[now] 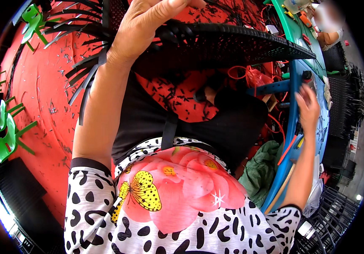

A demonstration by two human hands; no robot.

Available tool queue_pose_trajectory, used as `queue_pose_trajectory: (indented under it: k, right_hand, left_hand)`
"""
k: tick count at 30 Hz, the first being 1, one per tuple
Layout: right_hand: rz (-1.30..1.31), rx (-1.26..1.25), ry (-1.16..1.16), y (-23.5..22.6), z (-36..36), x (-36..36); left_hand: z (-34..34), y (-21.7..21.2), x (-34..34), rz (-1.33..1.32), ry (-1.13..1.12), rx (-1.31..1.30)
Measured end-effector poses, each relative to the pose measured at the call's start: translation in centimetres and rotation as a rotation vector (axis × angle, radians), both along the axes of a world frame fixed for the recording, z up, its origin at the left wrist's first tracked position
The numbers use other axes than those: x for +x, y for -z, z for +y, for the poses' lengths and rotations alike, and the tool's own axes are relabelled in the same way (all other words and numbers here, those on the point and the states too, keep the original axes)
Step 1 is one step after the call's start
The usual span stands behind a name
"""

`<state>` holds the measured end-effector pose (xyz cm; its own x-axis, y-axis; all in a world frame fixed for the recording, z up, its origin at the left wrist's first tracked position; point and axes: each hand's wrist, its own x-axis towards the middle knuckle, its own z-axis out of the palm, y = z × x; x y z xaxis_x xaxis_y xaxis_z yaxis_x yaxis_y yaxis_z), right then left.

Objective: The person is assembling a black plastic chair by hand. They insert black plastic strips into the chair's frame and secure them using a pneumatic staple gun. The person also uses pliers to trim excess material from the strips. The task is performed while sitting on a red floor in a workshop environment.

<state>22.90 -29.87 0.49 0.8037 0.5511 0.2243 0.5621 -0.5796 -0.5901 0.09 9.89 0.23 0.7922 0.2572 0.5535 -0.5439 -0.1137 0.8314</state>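
Close beneath me, my left hand (148, 25) gripped the half-woven black basket (232, 44), loose strips (82, 70) still unwoven, while my open right hand (308, 106) reached to the blue-green table (294, 25).
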Motion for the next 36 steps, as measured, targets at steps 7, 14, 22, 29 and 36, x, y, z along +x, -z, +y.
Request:
queue_pose_trajectory:
  k: [7,14,22,29,36]
  right_hand:
    - [-0.629,0.133,-0.712,-2.1,23.4,-10.9]
    - [-0.204,0.342,-0.698,0.2,24.4,-10.6]
    - [0.004,0.586,-0.637,0.8,22.2,-12.2]
    - [0.383,0.769,-0.611,1.2,22.6,-13.1]
    - [0.621,0.824,-0.555,0.6,22.8,-13.3]
  left_hand:
    - [-0.8,1.0,0.1,-0.007,0.054,-0.154]
    - [-1.5,0.8,-0.2,-0.119,-0.086,-0.220]
    - [-2.7,0.3,0.6,0.007,-0.632,0.704]
    - [-3.8,-0.5,0.3,0.003,-0.879,1.019]
    - [-3.2,1.0,0.4,0.042,-0.774,1.249]
